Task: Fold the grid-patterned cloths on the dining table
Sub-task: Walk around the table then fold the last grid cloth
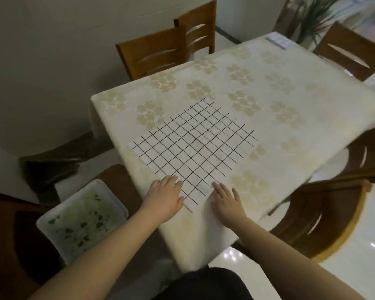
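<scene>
A white cloth with a black grid (195, 146) lay flat and unfolded on the desk (268, 100), turned like a diamond, with one corner pointing at the near edge and the opposite corner pointing toward the far edge. That near corner sat between the two hands, so the cloth stretched away from the fingers, its diagonal running near to far. The left hand (164, 198) rested on the cloth's near-left edge, fingers relaxed and slightly spread, gripping nothing. The right hand (226, 202) lay flat just beside the near-right edge, fingers straight, fingertips touching the hem. Both hands seemed about equally close to the corner. The desk wore a cream covering with pale gold flower clusters. Wooden chairs (158, 55) stood around it, a white tray with green leaf print (82, 221) sat on a seat by the near-left corner, and a small folded gridded item (278, 41) lay at the far corner.
</scene>
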A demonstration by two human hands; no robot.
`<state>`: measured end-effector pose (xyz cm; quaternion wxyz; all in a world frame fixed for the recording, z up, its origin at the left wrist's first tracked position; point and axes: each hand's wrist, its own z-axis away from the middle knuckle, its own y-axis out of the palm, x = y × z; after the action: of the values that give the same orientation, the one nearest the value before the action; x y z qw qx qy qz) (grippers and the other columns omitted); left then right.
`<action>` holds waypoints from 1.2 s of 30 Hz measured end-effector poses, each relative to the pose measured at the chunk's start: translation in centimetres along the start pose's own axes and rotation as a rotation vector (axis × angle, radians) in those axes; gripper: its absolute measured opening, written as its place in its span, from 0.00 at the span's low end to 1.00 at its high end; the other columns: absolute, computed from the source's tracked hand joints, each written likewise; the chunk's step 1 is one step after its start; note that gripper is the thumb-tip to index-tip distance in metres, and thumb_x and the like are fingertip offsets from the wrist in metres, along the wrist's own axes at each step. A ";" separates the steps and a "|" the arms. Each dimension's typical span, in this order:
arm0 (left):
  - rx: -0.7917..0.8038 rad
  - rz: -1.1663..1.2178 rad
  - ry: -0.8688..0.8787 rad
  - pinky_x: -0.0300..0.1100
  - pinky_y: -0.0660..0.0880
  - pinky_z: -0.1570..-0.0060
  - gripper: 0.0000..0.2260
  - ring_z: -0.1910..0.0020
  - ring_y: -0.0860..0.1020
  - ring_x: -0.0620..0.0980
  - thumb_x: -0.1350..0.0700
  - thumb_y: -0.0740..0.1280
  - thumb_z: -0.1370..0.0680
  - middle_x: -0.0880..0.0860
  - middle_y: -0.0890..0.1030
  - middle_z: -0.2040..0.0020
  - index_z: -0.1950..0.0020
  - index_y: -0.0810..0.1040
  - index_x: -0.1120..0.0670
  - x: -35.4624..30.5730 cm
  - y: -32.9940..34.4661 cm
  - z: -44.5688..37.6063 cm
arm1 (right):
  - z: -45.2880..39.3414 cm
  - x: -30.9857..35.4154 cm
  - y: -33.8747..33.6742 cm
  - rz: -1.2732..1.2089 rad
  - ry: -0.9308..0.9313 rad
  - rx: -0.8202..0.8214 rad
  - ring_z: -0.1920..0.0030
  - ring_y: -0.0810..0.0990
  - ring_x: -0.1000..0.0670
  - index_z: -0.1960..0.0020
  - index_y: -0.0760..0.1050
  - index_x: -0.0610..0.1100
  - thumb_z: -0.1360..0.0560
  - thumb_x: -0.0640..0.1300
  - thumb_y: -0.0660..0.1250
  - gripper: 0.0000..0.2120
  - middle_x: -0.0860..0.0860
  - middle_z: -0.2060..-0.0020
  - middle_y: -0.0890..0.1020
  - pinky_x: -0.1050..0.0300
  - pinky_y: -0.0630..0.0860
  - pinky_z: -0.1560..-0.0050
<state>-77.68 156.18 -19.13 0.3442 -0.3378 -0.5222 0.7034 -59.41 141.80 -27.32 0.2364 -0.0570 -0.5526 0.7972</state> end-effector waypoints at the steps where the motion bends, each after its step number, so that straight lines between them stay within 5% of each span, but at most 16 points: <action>1: 0.007 -0.006 0.016 0.50 0.60 0.31 0.24 0.27 0.61 0.52 0.46 0.55 0.19 0.52 0.63 0.25 0.25 0.62 0.53 -0.5 0.2 0.8 | 1.5 0.1 0.6 -0.013 0.025 0.008 0.22 0.46 0.52 0.22 0.55 0.44 0.25 0.55 0.34 0.35 0.55 0.21 0.49 0.44 0.42 0.25; 3: 0.017 -0.015 0.056 0.49 0.60 0.31 0.24 0.27 0.61 0.51 0.46 0.55 0.19 0.52 0.63 0.25 0.25 0.61 0.53 -1.3 0.6 2.2 | 4.1 0.1 1.8 -0.036 0.084 0.024 0.22 0.45 0.54 0.22 0.54 0.44 0.19 0.51 0.43 0.27 0.56 0.21 0.48 0.45 0.41 0.25; 9: 0.064 -0.035 0.154 0.50 0.62 0.32 0.23 0.28 0.63 0.52 0.47 0.55 0.19 0.52 0.66 0.27 0.26 0.62 0.53 -3.5 2.0 3.3 | 9.6 -1.0 3.6 0.010 0.150 0.050 0.22 0.43 0.49 0.26 0.61 0.44 0.20 0.50 0.57 0.24 0.51 0.21 0.46 0.40 0.44 0.25; 16: 0.066 -0.086 0.221 0.49 0.62 0.33 0.23 0.28 0.63 0.52 0.47 0.55 0.19 0.53 0.65 0.26 0.26 0.63 0.53 -4.6 1.9 0.9 | 9.9 -2.3 1.0 -0.159 0.297 -0.107 0.25 0.60 0.47 0.29 0.68 0.47 0.20 0.48 0.54 0.20 0.48 0.25 0.63 0.46 0.54 0.26; 21: 0.085 -0.109 0.252 0.48 0.65 0.37 0.20 0.32 0.68 0.51 0.48 0.56 0.19 0.51 0.70 0.31 0.28 0.67 0.53 -4.6 1.9 -2.8 | 7.0 -2.9 -0.3 -0.318 0.376 -0.168 0.36 0.72 0.45 0.32 0.70 0.47 0.21 0.50 0.58 0.20 0.47 0.34 0.73 0.48 0.69 0.37; 30: 0.083 -0.078 0.313 0.47 0.68 0.39 0.17 0.38 0.73 0.51 0.54 0.58 0.19 0.52 0.76 0.36 0.30 0.71 0.54 -2.8 1.8 -9.1 | 0.8 -6.0 -2.2 -0.425 0.403 -0.206 0.36 0.72 0.44 0.30 0.70 0.45 0.22 0.48 0.60 0.21 0.45 0.34 0.74 0.48 0.69 0.36; 36: 0.090 -0.086 0.317 0.47 0.63 0.33 0.22 0.30 0.67 0.51 0.52 0.58 0.19 0.52 0.68 0.27 0.24 0.62 0.53 -0.8 2.2 -13.0 | -1.4 -6.3 -2.0 -0.430 0.443 -0.250 0.36 0.71 0.43 0.29 0.68 0.45 0.24 0.50 0.66 0.25 0.45 0.34 0.73 0.48 0.69 0.39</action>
<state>-66.71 161.50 -24.14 0.4668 -0.4061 -0.4432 0.6487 -52.77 140.77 -27.15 0.5049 -0.1395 -0.5805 0.6234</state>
